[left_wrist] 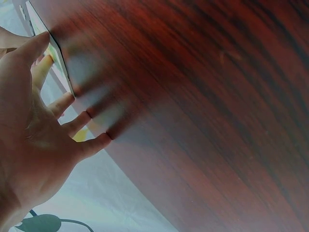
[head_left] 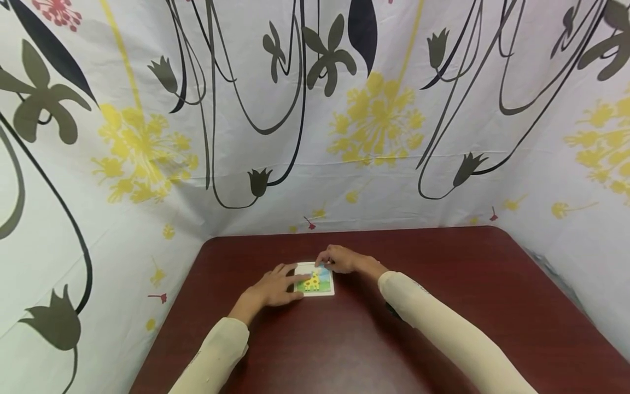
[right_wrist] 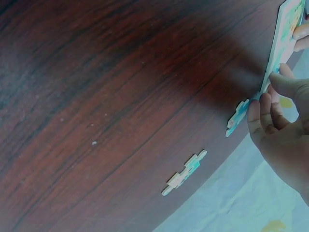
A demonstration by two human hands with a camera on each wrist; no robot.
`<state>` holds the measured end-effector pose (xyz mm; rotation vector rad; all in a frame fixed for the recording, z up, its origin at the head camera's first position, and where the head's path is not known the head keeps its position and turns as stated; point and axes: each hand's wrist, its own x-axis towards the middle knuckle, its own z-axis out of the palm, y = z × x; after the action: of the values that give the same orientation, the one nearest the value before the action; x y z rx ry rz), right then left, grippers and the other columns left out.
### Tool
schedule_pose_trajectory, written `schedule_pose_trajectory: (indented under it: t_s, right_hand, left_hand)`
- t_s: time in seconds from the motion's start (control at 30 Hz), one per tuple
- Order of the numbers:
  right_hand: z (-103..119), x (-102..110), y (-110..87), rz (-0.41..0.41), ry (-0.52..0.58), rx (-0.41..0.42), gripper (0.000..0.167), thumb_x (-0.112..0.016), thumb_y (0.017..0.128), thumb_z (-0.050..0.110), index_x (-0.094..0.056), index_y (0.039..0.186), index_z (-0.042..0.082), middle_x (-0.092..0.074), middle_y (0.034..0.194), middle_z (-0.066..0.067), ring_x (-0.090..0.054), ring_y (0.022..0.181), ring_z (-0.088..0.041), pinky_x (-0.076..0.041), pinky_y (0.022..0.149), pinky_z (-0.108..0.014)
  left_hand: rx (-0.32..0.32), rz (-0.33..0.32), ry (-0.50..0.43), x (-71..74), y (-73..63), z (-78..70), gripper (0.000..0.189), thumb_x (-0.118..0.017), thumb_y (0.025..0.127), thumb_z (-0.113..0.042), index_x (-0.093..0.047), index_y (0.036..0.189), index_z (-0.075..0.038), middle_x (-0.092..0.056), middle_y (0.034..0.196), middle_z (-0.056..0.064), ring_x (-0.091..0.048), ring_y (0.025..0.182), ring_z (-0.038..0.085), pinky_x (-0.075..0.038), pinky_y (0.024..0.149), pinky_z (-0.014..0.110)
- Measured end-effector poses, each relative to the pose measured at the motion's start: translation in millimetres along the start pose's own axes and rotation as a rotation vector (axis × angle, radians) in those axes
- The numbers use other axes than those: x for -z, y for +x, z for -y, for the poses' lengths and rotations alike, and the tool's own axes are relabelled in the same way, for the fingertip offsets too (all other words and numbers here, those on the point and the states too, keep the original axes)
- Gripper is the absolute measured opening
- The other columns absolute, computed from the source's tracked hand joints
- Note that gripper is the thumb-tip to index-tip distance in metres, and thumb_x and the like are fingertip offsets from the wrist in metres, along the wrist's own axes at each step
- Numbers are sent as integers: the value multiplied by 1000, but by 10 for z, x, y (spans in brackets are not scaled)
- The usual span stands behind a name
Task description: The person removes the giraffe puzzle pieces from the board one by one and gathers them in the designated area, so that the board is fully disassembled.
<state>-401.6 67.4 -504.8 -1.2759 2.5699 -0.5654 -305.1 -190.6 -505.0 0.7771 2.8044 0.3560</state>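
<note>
A small jigsaw puzzle in a white tray point(head_left: 317, 294) lies near the table's far side, with a yellow giraffe point(head_left: 312, 283) on green and blue. Its upper left part shows plain white. My left hand point(head_left: 275, 287) spreads its fingers over the tray's left side, the index finger reaching across the picture and the thumb at the near corner. At the upper edge my right hand point(head_left: 342, 259) bends its fingers down, thumb and index finger pinching a bluish puzzle piece point(right_wrist: 276, 70) against the tray; the fingertips hide most of it.
In the right wrist view one loose puzzle piece point(right_wrist: 236, 118) lies beside the right fingertips, and another piece point(right_wrist: 183, 175) farther off near the table edge. The dark red table point(head_left: 305, 350) meets a flower-printed cloth point(head_left: 344, 191) behind and at both sides.
</note>
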Motion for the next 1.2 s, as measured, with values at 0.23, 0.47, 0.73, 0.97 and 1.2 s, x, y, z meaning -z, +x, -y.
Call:
schedule_pose_trajectory:
  t_s: [0.23,0.47,0.73,0.97,1.2]
  right_hand:
    - [60,-3,11,2,-14,-39,24,-58,103,-3,-70,118,12,-59,114,-15,-57,106,-30,-52,90,-43]
    - [98,7,10,52,-79,-101,24,-55,108,6,-67,123,20,-54,118,-12,-53,105,-24,-50,90,-42]
    - [82,-11,9,91,-243,-103,24,-56,108,13,-59,126,29,-52,115,-5,-50,94,-17,-48,75,-33]
    - [86,0,15,84,-177,-69,21,-58,106,9,-55,124,20,-51,113,-7,-46,93,-18,-46,81,-36]
    - [55,-14,-9,16,-125,-4,22,-57,104,2,-59,123,15,-56,117,-9,-52,101,-21,-48,89,-39]
  left_hand:
    - [3,-4,6,-6,-1,-4,54,-58,105,-46,-48,156,-33,-30,167,14,-28,152,43,-30,112,71]
    - [10,-1,4,-24,12,14,54,-57,105,-48,-47,157,-34,-28,168,13,-26,152,43,-29,113,72]
    - [14,1,14,-41,23,28,55,-56,105,-49,-46,157,-35,-27,168,12,-26,153,43,-29,113,72]
    - [19,-3,14,-43,19,27,54,-57,105,-49,-47,157,-37,-28,168,12,-26,152,43,-29,113,72]
    - [13,-2,17,-41,32,29,54,-57,105,-49,-47,156,-36,-29,168,12,-27,152,43,-29,113,72]
